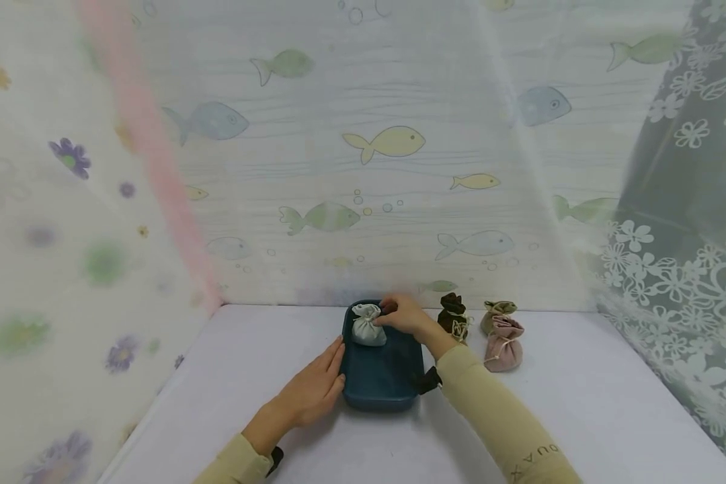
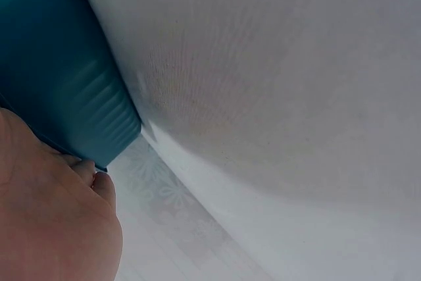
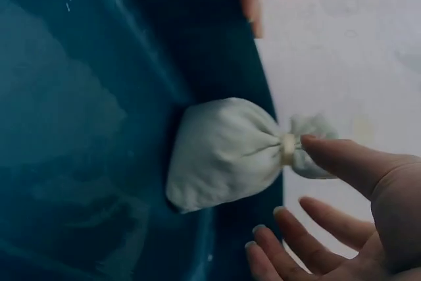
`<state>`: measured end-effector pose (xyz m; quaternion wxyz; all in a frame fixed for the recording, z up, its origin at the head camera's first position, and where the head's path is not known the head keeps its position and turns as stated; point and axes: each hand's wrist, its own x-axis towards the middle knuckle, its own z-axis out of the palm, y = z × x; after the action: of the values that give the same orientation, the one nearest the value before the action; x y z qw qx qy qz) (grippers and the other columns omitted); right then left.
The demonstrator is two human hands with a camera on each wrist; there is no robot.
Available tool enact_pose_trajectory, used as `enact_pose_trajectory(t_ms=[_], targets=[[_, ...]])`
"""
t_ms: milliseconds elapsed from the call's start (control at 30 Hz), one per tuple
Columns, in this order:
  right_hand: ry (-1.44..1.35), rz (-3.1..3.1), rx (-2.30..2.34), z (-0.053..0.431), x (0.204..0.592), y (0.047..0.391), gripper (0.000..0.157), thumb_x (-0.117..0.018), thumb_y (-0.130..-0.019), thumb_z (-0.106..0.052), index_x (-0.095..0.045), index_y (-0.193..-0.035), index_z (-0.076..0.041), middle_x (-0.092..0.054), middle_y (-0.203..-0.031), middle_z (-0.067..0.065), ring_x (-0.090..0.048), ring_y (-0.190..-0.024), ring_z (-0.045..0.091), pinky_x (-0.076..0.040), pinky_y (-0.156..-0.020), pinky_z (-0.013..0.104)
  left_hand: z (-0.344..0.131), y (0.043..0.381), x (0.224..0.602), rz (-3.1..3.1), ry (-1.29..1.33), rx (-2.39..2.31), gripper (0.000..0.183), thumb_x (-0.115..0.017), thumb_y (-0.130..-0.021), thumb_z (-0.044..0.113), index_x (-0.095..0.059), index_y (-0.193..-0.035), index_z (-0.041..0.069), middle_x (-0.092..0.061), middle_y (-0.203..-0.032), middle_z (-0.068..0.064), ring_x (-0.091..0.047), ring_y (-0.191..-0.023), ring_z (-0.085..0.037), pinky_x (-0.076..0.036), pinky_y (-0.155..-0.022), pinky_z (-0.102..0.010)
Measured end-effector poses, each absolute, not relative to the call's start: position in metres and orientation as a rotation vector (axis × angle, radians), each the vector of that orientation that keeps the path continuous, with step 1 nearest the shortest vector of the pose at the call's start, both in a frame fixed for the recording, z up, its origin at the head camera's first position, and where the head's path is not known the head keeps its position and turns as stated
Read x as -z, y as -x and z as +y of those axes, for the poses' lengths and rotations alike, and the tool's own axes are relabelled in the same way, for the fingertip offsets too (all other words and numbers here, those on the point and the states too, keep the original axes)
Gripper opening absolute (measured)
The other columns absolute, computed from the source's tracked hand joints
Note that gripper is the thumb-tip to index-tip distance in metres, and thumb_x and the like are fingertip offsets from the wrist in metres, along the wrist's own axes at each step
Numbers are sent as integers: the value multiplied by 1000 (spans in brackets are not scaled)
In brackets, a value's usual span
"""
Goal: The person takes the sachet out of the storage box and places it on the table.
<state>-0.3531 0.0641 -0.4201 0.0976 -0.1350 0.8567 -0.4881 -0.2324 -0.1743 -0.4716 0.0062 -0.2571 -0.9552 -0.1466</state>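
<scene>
A pale grey-green drawstring pouch (image 1: 369,329) stands in the far left corner of a dark teal rectangular tray (image 1: 378,390). Over the tray, my right hand (image 1: 407,314) is at the pouch's gathered neck. The right wrist view shows its thumb (image 3: 342,159) overlapping the tied neck, while the other fingers (image 3: 299,238) spread loosely below, apart from the cloth. My left hand (image 1: 314,386) lies against the tray's left side with its fingers extended. In the left wrist view, this hand (image 2: 52,208) covers part of the teal wall.
Right of the tray are a dark brown pouch (image 1: 454,319), an olive pouch (image 1: 497,310) and a pink pouch (image 1: 503,353), the pink one in front of the olive. A white cloth covers the table (image 1: 266,336). Behind it hangs a fish-print curtain (image 1: 399,202).
</scene>
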Motion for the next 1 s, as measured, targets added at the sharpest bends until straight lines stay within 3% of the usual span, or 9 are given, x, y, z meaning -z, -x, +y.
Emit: enact_pose_trajectory(t_ms=[433, 600, 733, 833, 1000], targets=[[383, 2543, 1385, 43, 432, 355, 55, -76, -91, -16, -58, -139, 5, -61, -136, 23, -58, -125, 39, -53, -98, 48, -173, 233, 475, -2956, 813, 490, 61, -34, -112, 28, -20, -160, -6, -10, -171, -17, -21, -155, -33, -29, -120, -54], [426, 2577, 1363, 40, 430, 355, 31, -75, -91, -13, -70, -118, 1, -69, -114, 15, -65, -101, 28, -55, -80, 36, -174, 232, 473, -2967, 797, 466, 60, -32, -112, 29, -19, -161, -4, -8, -172, -15, -18, -156, -30, -28, -122, -51], [483, 2587, 1359, 44, 426, 351, 11, -74, -92, -12, -69, -96, -4, -65, -91, 7, -57, -79, 19, -46, -66, 29, -174, 231, 472, -2974, 797, 460, 61, -33, -112, 28, -18, -161, -4, -7, -172, -14, -17, -156, -29, -27, -123, -49], [523, 2586, 1386, 50, 422, 345, 10, -73, -93, -12, -66, -89, -7, -59, -83, 3, -52, -73, 16, -43, -63, 28, -174, 232, 474, -2958, 800, 480, 60, -34, -112, 27, -19, -161, -5, -9, -171, -15, -19, -156, -30, -28, -122, -51], [569, 2540, 1459, 67, 412, 330, 23, -70, -97, -13, -54, -81, -9, -47, -76, 1, -44, -68, 15, -38, -61, 29, -174, 232, 476, -2942, 802, 479, 61, -34, -112, 28, -19, -161, -4, -10, -171, -15, -19, -156, -31, -28, -122, -52]])
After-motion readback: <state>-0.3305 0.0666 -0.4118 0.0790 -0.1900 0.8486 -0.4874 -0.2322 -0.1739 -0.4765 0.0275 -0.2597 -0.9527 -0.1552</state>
